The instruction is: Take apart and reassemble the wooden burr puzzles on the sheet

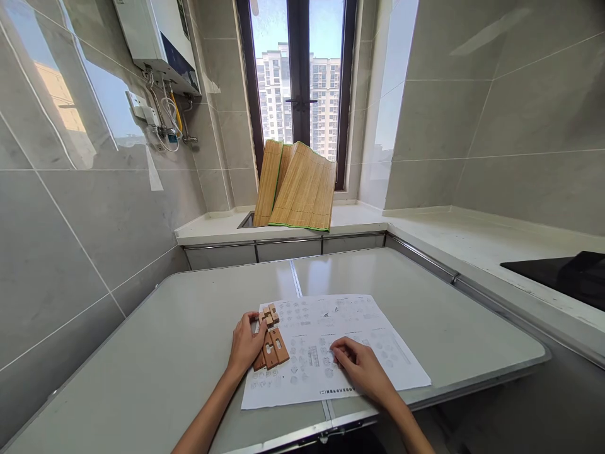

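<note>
The table (pixel 142 359) was pale grey. The paper (pixel 317 328) towards its near edge was white, patterned with small grey drawings. The wooden blocks (pixel 273 350) at the paper's left edge were reddish-brown, the smaller blocks (pixel 268 320) paler tan. The mat (pixel 302 189) was yellow-tan with green edging, the wall tiles (pixel 94 214) grey.

A kitchen, likely a home's: 1 water heater (pixel 163 41) upper left, black cooktop (pixel 536 267) far right, tiled walls (pixel 439 120).
</note>
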### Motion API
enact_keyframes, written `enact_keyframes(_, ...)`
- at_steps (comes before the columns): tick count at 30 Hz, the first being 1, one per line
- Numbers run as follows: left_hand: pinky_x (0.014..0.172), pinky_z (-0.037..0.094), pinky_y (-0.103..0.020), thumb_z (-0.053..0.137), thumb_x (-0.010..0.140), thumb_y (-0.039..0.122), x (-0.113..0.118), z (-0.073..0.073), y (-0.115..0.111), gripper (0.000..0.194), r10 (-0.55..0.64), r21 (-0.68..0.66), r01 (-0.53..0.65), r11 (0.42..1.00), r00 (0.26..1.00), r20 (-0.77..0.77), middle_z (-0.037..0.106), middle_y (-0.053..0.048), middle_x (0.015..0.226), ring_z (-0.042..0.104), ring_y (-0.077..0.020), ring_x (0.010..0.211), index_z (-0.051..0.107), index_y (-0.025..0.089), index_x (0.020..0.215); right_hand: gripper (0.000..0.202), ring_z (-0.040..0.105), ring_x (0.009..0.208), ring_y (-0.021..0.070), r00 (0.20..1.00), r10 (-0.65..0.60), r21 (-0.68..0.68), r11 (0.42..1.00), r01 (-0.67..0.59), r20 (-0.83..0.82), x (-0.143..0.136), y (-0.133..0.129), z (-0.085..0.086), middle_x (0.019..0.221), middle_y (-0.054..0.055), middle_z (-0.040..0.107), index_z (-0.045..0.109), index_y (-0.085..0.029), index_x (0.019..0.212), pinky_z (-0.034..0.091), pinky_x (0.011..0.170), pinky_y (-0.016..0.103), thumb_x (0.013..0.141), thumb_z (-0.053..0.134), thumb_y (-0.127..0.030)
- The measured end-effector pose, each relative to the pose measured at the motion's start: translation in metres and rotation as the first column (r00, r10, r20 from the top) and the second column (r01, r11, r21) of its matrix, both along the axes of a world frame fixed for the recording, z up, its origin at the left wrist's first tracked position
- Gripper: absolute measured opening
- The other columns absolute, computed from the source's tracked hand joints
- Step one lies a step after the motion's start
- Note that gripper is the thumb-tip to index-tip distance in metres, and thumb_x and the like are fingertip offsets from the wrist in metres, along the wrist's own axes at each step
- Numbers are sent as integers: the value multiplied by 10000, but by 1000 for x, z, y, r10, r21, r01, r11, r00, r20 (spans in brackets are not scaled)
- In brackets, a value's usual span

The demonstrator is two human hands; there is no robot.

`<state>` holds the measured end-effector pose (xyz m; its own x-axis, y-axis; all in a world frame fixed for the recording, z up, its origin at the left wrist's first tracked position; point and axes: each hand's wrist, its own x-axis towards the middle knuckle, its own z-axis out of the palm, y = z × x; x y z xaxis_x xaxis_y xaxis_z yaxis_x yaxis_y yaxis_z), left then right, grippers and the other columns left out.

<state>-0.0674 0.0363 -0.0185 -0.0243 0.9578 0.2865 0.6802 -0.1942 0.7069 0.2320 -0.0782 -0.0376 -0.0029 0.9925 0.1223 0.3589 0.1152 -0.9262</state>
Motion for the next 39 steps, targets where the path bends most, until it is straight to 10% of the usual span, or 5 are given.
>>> enact_keyframes(16, 1007, 466, -490, 474, 904, 603, -1, -5, 6, 493, 2, -9, -2, 1000, 999, -33, 655, -151, 1247, 599, -340, 1197, 546, 195, 1172, 354, 599, 672, 174, 978, 198, -34, 979, -200, -67, 23, 7, 14, 805, 26, 693, 682, -208, 984, 492, 671, 300, 934, 534, -526)
enact_keyframes(39, 1022, 470, -480, 511, 878, 639, -2, -3, 3, 525, -16, -22, 17, 1000, 999, 39, 658, -151, 1256, 602, -332, 1217, 565, 200, 1159, 412, 636, 653, 190, 994, 106, 39, 994, -105, -16, 19, 1, 5, 763, 32, 700, 689, -205, 945, 507, 653, 311, 937, 521, -581)
